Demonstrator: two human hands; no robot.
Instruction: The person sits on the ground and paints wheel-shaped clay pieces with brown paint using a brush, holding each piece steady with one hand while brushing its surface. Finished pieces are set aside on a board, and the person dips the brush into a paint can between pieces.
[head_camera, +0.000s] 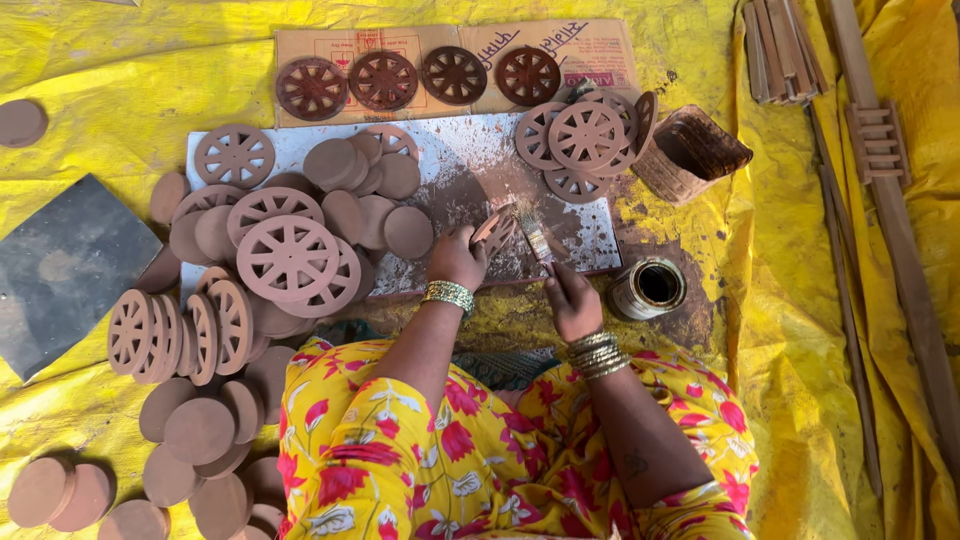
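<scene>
While being gripped on edge by the left hand (457, 257), a small spoked clay wheel (494, 231) is taking strokes from a brush (535, 237) that the right hand (572, 300) is clasping.

Item is sitting tilted just above the paint-spattered board (470, 175), so drips are falling there rather than on the yellow sheet (790, 300). Open paint tin (647, 288) is standing just right of the right hand, within dipping reach. Dark painted wheels (420, 78) are drying on cardboard (600, 50) beyond both hands, apart from raw stock. Unpainted wheels (288, 258) and plain discs (200, 430) are lying stacked left of the left hand. A woven basket (690, 152) and more pale wheels (585, 137) are sitting beyond the right hand.
</scene>
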